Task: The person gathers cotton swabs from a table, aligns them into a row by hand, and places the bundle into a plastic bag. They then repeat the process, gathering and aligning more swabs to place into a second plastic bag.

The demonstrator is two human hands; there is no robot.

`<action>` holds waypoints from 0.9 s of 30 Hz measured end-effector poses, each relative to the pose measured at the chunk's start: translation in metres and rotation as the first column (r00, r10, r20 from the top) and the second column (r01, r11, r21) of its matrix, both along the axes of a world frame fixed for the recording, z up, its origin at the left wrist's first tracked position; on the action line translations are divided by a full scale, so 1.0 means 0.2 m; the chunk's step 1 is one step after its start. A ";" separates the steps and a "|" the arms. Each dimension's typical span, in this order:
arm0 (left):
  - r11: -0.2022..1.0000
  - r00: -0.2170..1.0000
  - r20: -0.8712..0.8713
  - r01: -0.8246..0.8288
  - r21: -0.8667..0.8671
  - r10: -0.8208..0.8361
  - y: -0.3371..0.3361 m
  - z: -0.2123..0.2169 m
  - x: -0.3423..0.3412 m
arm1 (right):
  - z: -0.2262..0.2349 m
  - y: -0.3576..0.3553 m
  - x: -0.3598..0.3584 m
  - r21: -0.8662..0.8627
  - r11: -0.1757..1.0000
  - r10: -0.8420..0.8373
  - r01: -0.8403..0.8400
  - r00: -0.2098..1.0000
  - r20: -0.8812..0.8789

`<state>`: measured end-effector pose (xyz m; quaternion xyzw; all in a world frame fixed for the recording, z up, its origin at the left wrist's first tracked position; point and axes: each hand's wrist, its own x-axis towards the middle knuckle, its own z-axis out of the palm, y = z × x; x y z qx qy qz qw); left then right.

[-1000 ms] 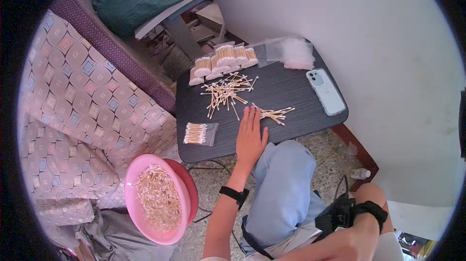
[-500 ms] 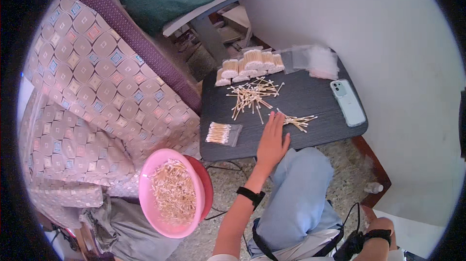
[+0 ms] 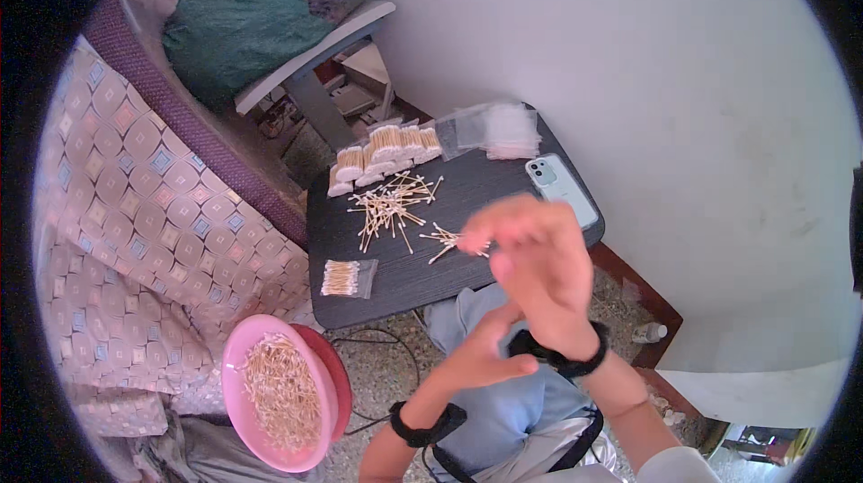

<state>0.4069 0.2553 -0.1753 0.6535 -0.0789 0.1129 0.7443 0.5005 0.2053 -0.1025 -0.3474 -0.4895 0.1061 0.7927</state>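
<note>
My right hand [image 3: 553,263] is raised over the front right of the black table [image 3: 449,283], blurred. Its fingers curve loosely, apart from the thumb, with nothing visible in them. Just below it, my left hand [image 3: 476,357] is near the right wrist, thumb and forefinger spread; its other fingers are partly hidden. Whether it touches the black band [image 3: 584,357] on that wrist I cannot tell. Beyond the right hand lies a small group of cotton swabs [image 3: 440,239], partly covered. A larger loose pile of cotton swabs [image 3: 388,207] lies left of it.
Packed swab bundles [image 3: 387,146] are stacked at the table's back, beside clear plastic bags [image 3: 511,131]. A phone [image 3: 564,191] lies at the right edge. A bagged row of swabs [image 3: 342,278] is at front left. A pink basin [image 3: 235,402] full of swabs stands lower left.
My left hand has drawn back from the small swab group toward my lap. My right hand has come up from the lower right over the table. The view has shifted to the right.
</note>
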 end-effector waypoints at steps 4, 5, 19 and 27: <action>0.976 0.994 -0.106 0.003 -0.218 -0.026 -0.04 0.07 0.13 | 0.07 0.13 0.10 0.116 0.982 -0.146 0.152 0.988 -0.053; 0.977 0.994 -0.109 -0.006 -0.212 -0.017 -0.02 0.07 0.13 | 0.06 0.17 0.11 0.122 0.982 -0.137 0.143 0.989 -0.056; 0.982 0.965 -0.195 0.158 -0.108 -0.176 0.08 -0.08 0.05 | -0.04 0.36 0.03 -0.274 0.909 0.277 -0.316 0.946 -0.170; 0.954 0.981 -0.104 -0.130 0.272 0.164 0.33 -0.04 -0.06 | -0.17 0.23 0.04 0.041 0.788 -0.323 0.614 0.355 0.877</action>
